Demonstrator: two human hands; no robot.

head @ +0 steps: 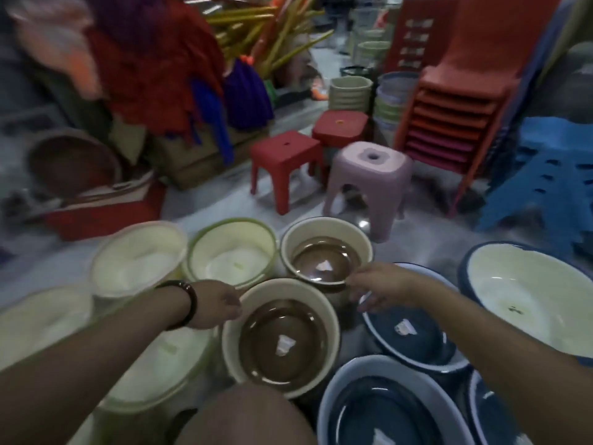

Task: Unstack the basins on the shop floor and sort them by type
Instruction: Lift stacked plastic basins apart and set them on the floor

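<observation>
Two cream basins with glossy brown insides stand in the middle: the near one (pixel 282 338) and the far one (pixel 325 255). My left hand (pixel 218 305), with a dark bead bracelet at the wrist, pinches the near basin's left rim. My right hand (pixel 382 287) grips the far basin's near right rim. Left of them sit cream-white basins, one green-rimmed (pixel 232 252), one plain (pixel 138 256). On the right lie dark blue basins (pixel 414 335), a grey-blue one (pixel 385 403), and a large blue-rimmed cream basin (pixel 526 300).
Behind the basins stand a pink stool (pixel 369 184) and red stools (pixel 282 165). Stacked orange chairs (pixel 455 117) and blue stools (pixel 545 178) rise at the right. Mops and brooms (pixel 179 75) crowd the back left, with brown and red tubs (pixel 80 187) below.
</observation>
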